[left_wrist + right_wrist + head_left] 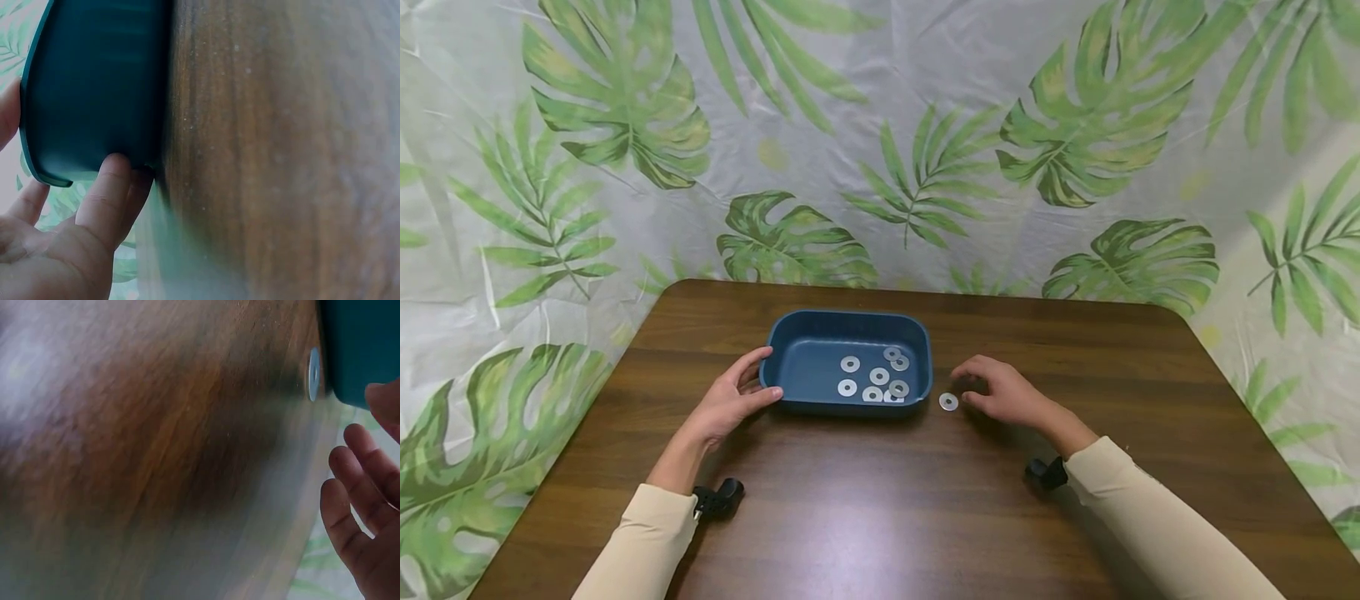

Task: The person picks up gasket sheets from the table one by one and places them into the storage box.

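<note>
A blue plastic tub [805, 367] stands on the table, with several flat metal washers [873, 377] spread over the right side of its floor, a few overlapping. My left hand [726, 404] grips the tub's left end, its thumb at the front corner and fingers along the side. In the left wrist view, fingertips press on the outer wall of the tub [94, 81]. A single washer [943, 402] lies on the wood just right of the tub. Beside that washer hovers my right hand [1003, 392], fingers loosely bent with nothing held; the right wrist view shows the washer [310, 381] apart from the fingers.
The brown wooden table [850, 500] has rounded far corners. A leaf-patterned cloth [925, 167] hangs behind it. Each wrist wears a small black device, such as the left one [720, 498].
</note>
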